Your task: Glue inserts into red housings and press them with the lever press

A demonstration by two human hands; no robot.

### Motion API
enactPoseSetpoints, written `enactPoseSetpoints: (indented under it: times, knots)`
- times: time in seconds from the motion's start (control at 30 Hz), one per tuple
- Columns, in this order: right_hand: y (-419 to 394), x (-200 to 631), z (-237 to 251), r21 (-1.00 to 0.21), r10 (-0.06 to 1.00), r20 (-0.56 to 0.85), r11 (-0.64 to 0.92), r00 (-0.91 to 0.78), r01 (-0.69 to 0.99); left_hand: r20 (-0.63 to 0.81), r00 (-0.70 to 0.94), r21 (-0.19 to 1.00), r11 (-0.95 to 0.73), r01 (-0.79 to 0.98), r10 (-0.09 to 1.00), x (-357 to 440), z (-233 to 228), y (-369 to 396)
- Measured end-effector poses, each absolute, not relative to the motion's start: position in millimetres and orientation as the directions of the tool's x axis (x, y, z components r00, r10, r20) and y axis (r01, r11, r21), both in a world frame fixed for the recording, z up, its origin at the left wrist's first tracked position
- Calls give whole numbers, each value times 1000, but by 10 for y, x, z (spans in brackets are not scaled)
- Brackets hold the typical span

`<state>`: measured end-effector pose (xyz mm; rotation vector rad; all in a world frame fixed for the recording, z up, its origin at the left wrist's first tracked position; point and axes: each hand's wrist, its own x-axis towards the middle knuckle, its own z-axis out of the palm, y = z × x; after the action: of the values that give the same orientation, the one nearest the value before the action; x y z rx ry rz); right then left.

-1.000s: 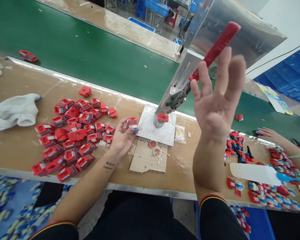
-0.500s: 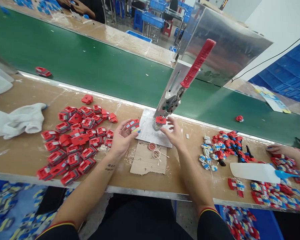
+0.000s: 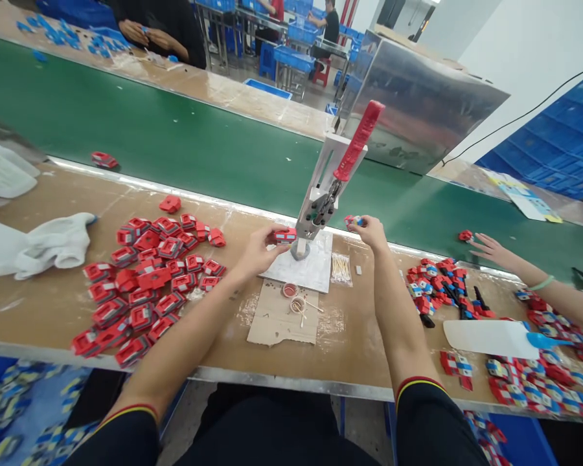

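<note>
My left hand [image 3: 258, 251] holds a small red toy part [image 3: 285, 234] right beside the grey seat [image 3: 300, 249] of the lever press [image 3: 326, 188], whose red handle [image 3: 358, 140] is raised. My right hand [image 3: 370, 232] is out by the belt's near edge, pinching another red and blue part [image 3: 352, 221]. A heap of red parts [image 3: 150, 278] lies left of my left arm on the wooden bench.
A green conveyor belt [image 3: 184, 142] runs behind the bench. White cloths [image 3: 48, 243] lie at far left. Cardboard with two small pots [image 3: 291, 298] sits before the press. A co-worker's hand [image 3: 490, 249] reaches over parts [image 3: 442, 285] and a white paddle [image 3: 486, 336] at right.
My right hand dropped from the raised handle to the press seat, took the part from it and carried it toward the belt. My left hand brought its part up to the seat.
</note>
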<state>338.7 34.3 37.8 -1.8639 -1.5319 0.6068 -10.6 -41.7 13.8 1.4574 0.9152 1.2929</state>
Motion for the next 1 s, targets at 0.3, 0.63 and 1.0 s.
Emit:
enactPoseSetpoints:
  times: [0.3, 0.63, 1.0]
  knots:
    - [619, 3381, 281, -661, 944, 109, -165, 311, 732, 332, 206, 918, -366, 155, 921, 184, 108, -224]
    - [218, 2430, 1641, -390, 433, 898, 703, 77, 595, 344, 297, 887, -412, 208, 891, 292, 54, -276]
    - [-1076, 1933, 1444, -288, 338, 932, 910, -129, 298, 371, 289, 884, -431, 182, 883, 307, 21, -308]
